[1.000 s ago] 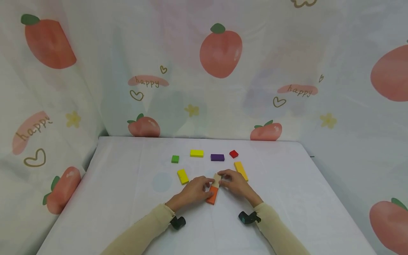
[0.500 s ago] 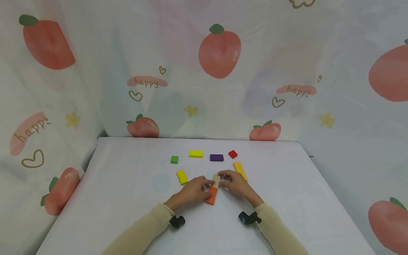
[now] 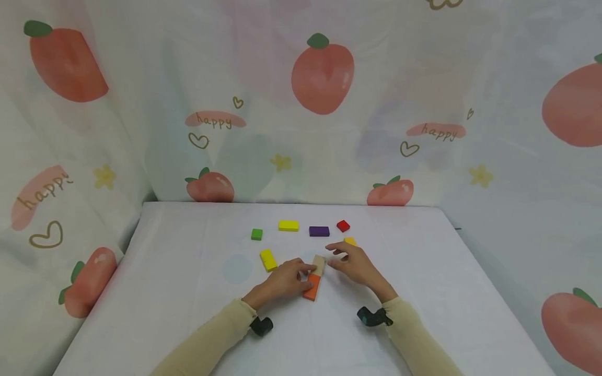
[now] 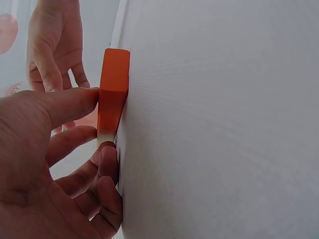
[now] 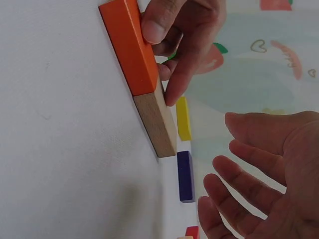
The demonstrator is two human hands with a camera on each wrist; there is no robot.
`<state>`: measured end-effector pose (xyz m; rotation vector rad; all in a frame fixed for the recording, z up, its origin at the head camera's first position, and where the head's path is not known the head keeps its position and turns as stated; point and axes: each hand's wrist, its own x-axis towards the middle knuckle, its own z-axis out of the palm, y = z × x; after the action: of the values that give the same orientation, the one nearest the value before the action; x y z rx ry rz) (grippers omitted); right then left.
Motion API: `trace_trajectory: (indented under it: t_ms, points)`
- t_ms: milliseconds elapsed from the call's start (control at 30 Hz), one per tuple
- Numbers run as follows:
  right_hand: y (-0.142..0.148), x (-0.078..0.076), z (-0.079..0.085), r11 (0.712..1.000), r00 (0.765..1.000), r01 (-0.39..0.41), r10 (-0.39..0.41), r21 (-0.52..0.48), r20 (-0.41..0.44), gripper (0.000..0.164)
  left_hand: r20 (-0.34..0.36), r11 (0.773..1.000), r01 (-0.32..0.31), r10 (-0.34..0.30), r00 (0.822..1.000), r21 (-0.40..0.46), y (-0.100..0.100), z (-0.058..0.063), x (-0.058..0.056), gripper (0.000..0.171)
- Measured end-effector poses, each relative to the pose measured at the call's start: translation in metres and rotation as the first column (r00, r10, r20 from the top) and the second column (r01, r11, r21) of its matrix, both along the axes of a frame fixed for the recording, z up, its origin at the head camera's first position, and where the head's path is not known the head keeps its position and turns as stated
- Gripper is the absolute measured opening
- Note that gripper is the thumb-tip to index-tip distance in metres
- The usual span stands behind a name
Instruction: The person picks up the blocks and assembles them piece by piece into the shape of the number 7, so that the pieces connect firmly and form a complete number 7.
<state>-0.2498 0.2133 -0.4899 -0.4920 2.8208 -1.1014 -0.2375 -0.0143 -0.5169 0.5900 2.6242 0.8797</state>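
Note:
An orange block [image 3: 312,291] and a bare wooden block [image 3: 319,264] lie end to end on the table. My left hand [image 3: 284,278] is beside them, its thumb touching the orange block and its index finger resting on the wooden one; its other fingers bend near the table in the left wrist view. To the right of the wooden block, my right hand [image 3: 356,265] is held apart from it with nothing in its grasp. In the right wrist view, the fingers of the right hand [image 5: 271,177] are spread, and the joint between the wooden block [image 5: 157,122] and orange block [image 5: 130,47] shows.
Around the pair lie a green block [image 3: 256,234], two yellow blocks [image 3: 288,225], a purple block [image 3: 319,231] and a red block [image 3: 343,225]. An orange-yellow block [image 3: 350,241] is mostly hidden behind my right hand. A patterned cloth [image 3: 263,130] hangs at the table's back.
My right hand has let go of the wooden block and drawn away to the right, covering more of the orange-yellow block. My left hand stays on the two joined blocks.

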Motion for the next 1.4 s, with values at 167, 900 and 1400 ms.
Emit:
trace_trajectory:
  t_ms: [167, 900, 1400]
  points:
    - [0.004, 0.002, 0.007, 1.0, 1.0, 0.013, -0.013, 0.013, -0.019, 0.039, -0.013, 1.0, 0.007, -0.006, 1.0, 0.008, 0.0, 0.0, 0.001, 0.049]
    - [0.022, -0.031, 0.014, 0.984, 0.985, 0.17, -0.17, -0.046, -0.001, 0.039, -0.006, 1.0, 0.011, -0.011, 1.0, 0.02, -0.002, -0.001, 0.001, 0.049]
    - [0.005, -0.057, 0.004, 0.97, 0.974, 0.226, -0.223, -0.091, 0.037, 0.041, -0.016, 1.0, 0.016, -0.016, 1.0, 0.022, -0.002, -0.003, 0.001, 0.049]
